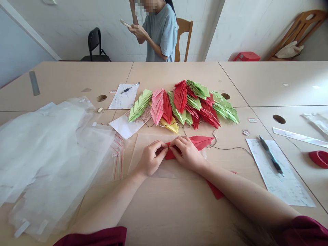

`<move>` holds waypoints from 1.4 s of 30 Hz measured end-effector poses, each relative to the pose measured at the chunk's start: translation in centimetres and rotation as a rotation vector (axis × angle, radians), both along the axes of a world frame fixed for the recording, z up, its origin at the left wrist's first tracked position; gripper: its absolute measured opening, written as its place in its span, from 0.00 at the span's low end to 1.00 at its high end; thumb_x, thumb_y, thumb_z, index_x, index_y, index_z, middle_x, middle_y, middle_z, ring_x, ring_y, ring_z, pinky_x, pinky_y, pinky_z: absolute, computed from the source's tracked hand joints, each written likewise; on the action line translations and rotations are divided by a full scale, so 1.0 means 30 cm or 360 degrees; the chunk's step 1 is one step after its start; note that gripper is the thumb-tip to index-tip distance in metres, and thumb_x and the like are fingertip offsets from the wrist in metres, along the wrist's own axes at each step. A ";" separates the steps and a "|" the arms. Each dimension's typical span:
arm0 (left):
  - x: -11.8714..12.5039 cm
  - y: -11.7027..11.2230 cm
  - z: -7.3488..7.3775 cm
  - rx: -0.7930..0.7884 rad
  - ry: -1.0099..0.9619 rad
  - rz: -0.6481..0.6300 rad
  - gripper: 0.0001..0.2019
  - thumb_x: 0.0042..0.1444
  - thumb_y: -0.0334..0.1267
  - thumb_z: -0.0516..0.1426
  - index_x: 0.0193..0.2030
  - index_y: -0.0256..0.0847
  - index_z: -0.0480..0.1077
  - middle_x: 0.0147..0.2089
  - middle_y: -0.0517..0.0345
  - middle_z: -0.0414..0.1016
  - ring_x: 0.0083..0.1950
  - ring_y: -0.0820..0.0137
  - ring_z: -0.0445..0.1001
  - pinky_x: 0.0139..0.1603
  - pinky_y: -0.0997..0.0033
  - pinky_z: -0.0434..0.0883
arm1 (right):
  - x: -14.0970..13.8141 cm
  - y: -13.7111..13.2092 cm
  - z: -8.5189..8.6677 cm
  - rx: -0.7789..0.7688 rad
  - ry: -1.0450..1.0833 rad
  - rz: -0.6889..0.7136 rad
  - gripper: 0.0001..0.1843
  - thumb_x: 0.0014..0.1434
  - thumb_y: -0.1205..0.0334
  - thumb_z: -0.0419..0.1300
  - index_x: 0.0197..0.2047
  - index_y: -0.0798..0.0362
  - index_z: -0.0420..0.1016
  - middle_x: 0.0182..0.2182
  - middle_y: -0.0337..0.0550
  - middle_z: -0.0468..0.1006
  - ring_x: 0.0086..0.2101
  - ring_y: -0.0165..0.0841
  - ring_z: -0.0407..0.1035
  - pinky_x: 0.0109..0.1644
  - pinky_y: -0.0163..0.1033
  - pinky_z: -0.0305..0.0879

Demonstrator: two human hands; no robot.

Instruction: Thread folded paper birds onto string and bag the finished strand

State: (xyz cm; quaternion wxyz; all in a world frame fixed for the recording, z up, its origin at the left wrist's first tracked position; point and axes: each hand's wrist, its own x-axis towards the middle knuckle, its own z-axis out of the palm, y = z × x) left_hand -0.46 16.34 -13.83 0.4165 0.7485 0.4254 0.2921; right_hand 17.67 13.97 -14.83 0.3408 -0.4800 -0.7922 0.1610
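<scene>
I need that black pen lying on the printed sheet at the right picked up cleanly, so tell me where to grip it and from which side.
Take the black pen at mid-barrel with a pinch from above. It lies flat on the printed sheet, slanting from far-left to near-right, so fingers should close across its narrow width. Nothing crowds either long side, and the right hand is nearer to it.

Looks like a plain meeting room or classroom used for handicraft: pale desks [77, 78] with cable holes pushed together, bare white walls, spare chairs [95, 42] at upper left and right, folded paper pieces [184, 102] heaped mid-frame, plastic bags [51, 150] at left.
</scene>
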 end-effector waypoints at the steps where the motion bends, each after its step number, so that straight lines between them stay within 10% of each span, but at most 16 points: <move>1: 0.000 0.001 0.001 -0.0025 -0.0023 0.0002 0.08 0.62 0.39 0.54 0.35 0.38 0.70 0.33 0.58 0.72 0.34 0.72 0.69 0.34 0.74 0.66 | 0.000 -0.001 0.001 -0.0003 0.0015 0.0005 0.05 0.65 0.67 0.52 0.37 0.51 0.66 0.33 0.42 0.74 0.37 0.35 0.67 0.48 0.42 0.62; 42: 0.006 -0.005 -0.003 -0.0041 -0.0178 0.0077 0.08 0.61 0.39 0.55 0.39 0.38 0.72 0.36 0.55 0.76 0.36 0.70 0.74 0.36 0.74 0.70 | 0.003 0.001 0.001 0.0028 -0.0016 -0.0013 0.05 0.67 0.67 0.50 0.39 0.50 0.64 0.37 0.43 0.74 0.37 0.36 0.67 0.45 0.42 0.63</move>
